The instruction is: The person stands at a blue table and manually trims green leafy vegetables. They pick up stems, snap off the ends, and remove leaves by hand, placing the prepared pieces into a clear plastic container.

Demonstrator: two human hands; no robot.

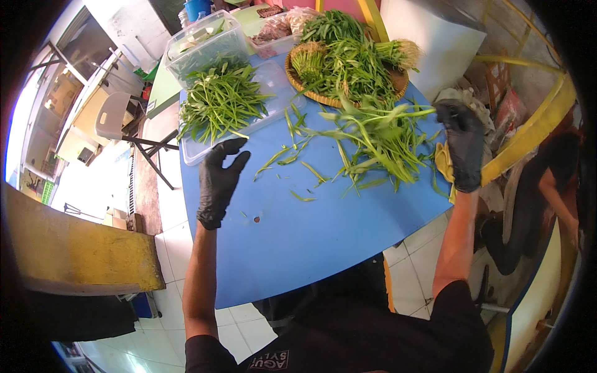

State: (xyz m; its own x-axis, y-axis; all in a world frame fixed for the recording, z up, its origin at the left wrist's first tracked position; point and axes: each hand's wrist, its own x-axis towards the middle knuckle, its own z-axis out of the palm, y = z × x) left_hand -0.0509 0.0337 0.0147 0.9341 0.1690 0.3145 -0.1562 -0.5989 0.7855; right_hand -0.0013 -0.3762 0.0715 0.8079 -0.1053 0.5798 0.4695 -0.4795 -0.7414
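My left hand (219, 180), in a black glove, hovers at the left edge of the blue table (280, 248). Its thumb and fingers are apart and nothing is between them. At the table's right side my black-gloved right hand (461, 146) pinches the end of a water spinach stalk (407, 114), whose leafy part stretches left over a loose pile of water spinach (385, 149). Just beyond my left hand, a heap of cut water spinach (221, 102) lies on a translucent plastic lid (273, 112). Stray leaves and stem bits (301, 165) are scattered between the two piles.
A round woven tray (343, 101) at the back holds bundled greens (339, 62). Left of it stand a clear plastic bin (208, 46) and a container of bagged food (273, 37). A yellow cloth (443, 163) hangs by the right edge; a folding chair (115, 118) stands left.
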